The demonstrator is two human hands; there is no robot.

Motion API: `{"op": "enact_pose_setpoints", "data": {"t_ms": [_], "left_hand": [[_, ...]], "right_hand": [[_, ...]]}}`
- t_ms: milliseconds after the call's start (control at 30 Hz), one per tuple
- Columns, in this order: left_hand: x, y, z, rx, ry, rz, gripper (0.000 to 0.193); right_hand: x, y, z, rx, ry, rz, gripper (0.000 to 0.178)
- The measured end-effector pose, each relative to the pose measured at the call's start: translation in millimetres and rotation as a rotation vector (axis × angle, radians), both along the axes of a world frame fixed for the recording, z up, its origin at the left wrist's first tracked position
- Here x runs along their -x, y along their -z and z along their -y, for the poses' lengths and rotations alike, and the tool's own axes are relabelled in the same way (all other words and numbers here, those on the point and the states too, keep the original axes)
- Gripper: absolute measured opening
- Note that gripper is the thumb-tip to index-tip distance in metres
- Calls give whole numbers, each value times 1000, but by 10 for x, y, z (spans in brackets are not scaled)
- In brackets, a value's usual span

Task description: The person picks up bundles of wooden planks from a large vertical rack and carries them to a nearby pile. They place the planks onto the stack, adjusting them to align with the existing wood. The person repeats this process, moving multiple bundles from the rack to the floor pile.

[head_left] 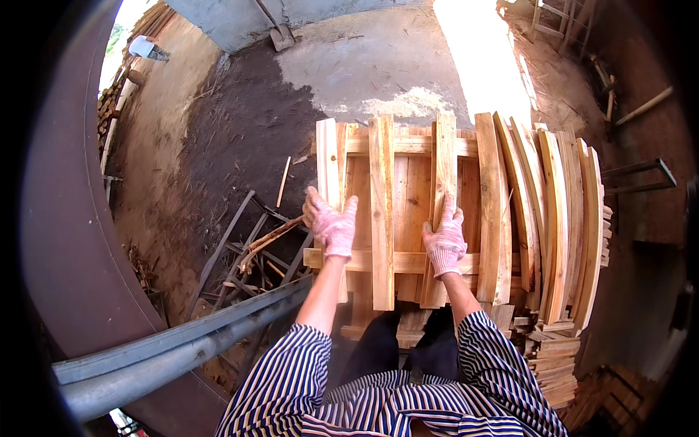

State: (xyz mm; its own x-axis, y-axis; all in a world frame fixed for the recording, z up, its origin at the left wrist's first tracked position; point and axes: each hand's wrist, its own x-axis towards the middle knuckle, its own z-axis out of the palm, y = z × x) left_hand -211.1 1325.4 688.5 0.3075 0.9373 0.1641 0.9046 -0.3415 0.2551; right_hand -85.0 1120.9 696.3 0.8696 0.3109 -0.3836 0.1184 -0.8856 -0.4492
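Note:
My left hand (331,227), in a pinkish knit glove, grips a pale wooden board (328,156) at the left end of a stack, thumb on one side and fingers on the other. Another light board (445,164) is in my right hand (445,244), also gloved, with the fingers wrapped about its edges. Between my hands a separate board (381,211) lies lengthwise. Beneath them are crosswise slats (411,146) and a layer of side-by-side planks (413,186). The undersides of both hands are hidden.
Several curved boards (553,218) crowd the right, above stacked wood (553,368). A grey metal rail (182,349) crosses lower left, near a dark metal frame (237,251) with scrap sticks. A shovel (281,36) leans against the far wall. Another person (145,48) is far left.

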Motion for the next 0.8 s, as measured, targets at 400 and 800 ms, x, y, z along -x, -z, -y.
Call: {"op": "enact_pose_setpoints", "data": {"t_ms": [400, 800], "left_hand": [[309, 89, -424, 617, -65, -7, 91], [572, 445, -744, 995, 45, 583, 90]], "right_hand": [[33, 59, -29, -4, 8, 21, 103], [455, 158, -552, -188, -72, 55, 77]]}}
